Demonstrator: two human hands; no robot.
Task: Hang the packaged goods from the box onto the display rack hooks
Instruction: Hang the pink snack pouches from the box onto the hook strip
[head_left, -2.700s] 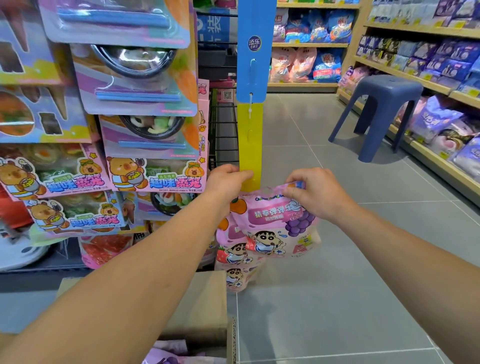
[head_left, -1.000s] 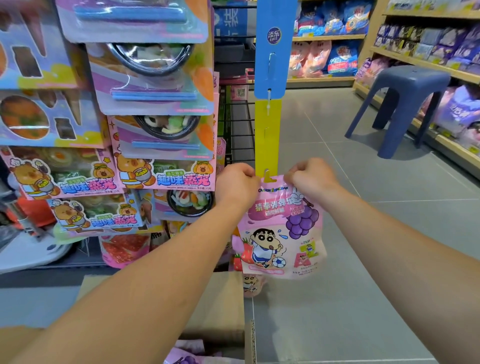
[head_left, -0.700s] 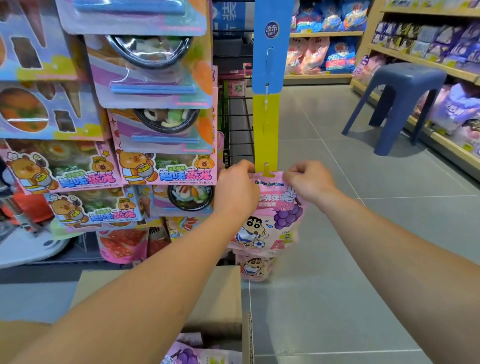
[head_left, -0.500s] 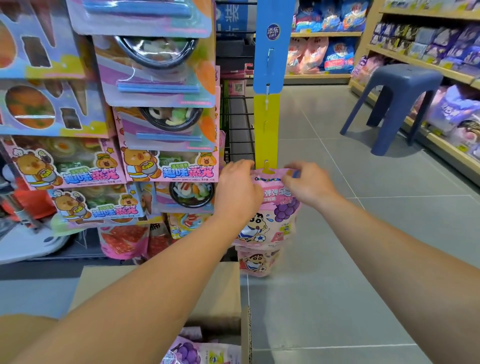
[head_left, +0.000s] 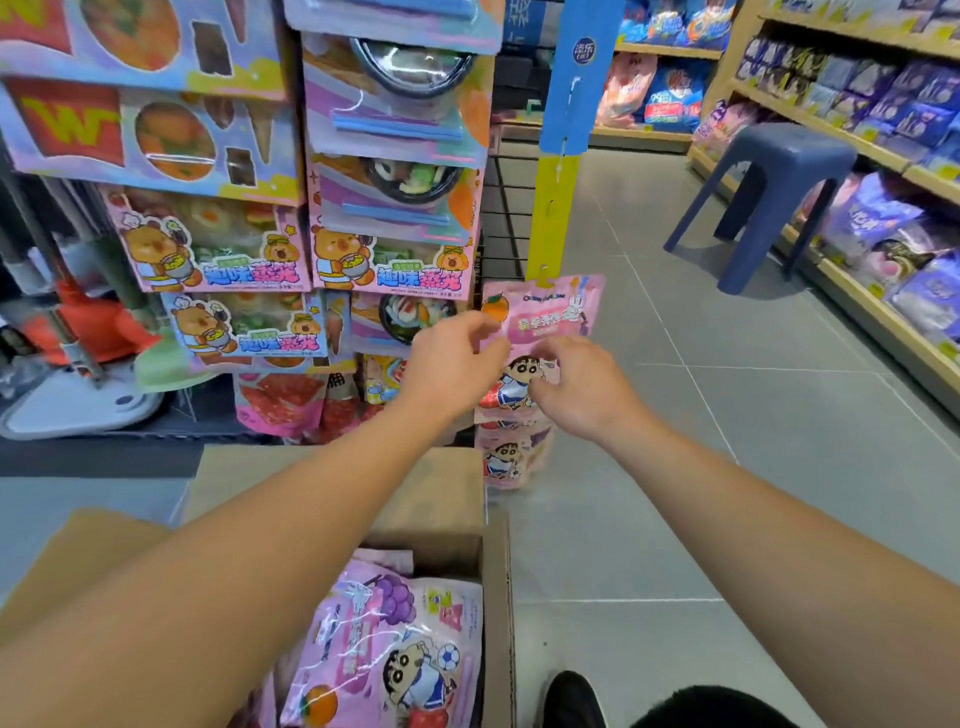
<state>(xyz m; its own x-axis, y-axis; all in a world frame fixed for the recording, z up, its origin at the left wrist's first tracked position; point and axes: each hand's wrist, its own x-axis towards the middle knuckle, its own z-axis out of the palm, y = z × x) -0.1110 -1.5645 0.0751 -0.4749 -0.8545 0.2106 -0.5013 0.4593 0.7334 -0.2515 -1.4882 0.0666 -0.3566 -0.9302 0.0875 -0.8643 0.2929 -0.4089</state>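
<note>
A pink cartoon snack pack (head_left: 557, 307) hangs by its top hole from a hook on the yellow hanging strip (head_left: 551, 218). Under it hang more of the same packs (head_left: 506, 460). My left hand (head_left: 451, 361) is at the pack's left edge, fingers loosely curled, holding nothing. In front of the pack's lower half, my right hand (head_left: 579, 387) is also loosely curled and empty. Below my arms the open cardboard box (head_left: 441, 499) holds several more pink packs (head_left: 395, 644).
A rack of boxed candy toys (head_left: 384, 260) fills the left side, right beside the strip. A blue plastic stool (head_left: 769, 197) stands on the grey tile floor to the right. Stocked shelves (head_left: 883, 312) line the right wall. My shoe (head_left: 571, 696) is by the box.
Both hands pinched the pack's top corners and pressed it onto the strip's hook. They have since let go and dropped lower; the pack hangs by itself. The view tilted down toward the box.
</note>
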